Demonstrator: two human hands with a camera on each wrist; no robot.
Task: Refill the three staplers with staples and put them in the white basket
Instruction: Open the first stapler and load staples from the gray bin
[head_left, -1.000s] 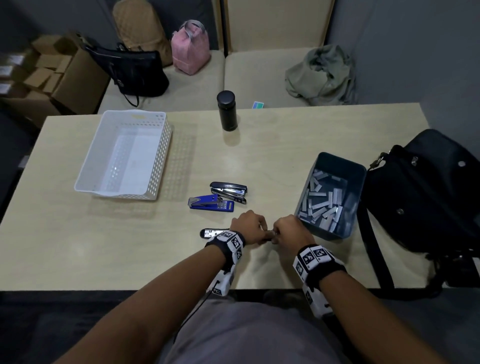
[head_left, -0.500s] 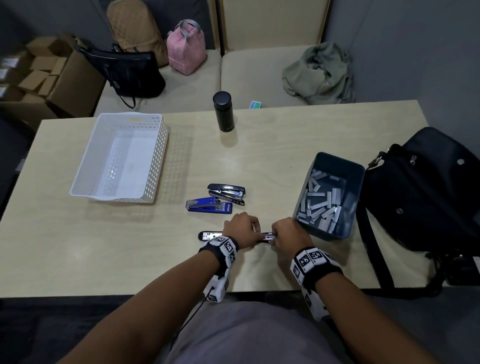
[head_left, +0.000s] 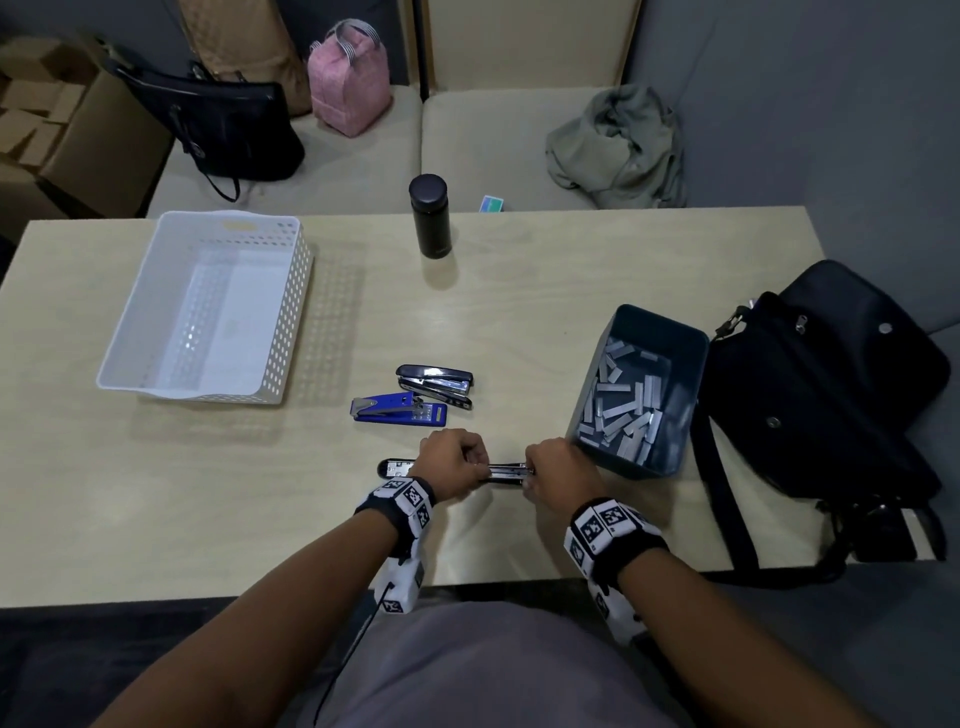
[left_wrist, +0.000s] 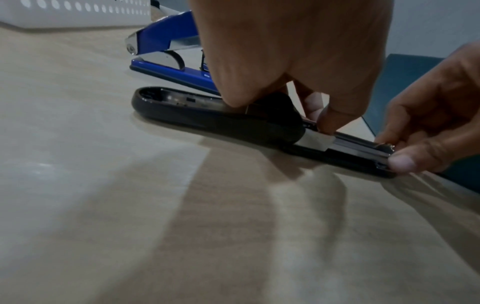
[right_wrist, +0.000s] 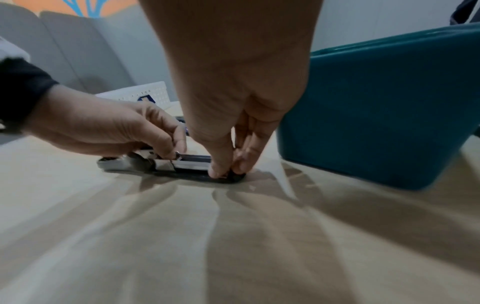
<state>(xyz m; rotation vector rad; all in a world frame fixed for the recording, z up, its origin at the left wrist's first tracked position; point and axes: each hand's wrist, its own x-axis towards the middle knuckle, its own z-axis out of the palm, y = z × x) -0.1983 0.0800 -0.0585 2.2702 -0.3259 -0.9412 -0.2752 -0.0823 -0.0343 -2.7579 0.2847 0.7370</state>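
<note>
Table, seen from above, with white basket at far left, holding no stapler. Teal box at right contains loose staples. Two closed staplers lie mid-table, touching: the dark one behind the blue one. A third, black stapler lies flung open flat near the front edge, cover to the left, metal rail exposed. Left hand pinches the rail at the hinge end; right hand pinches the rail's free tip between thumb and fingertips.
</note>
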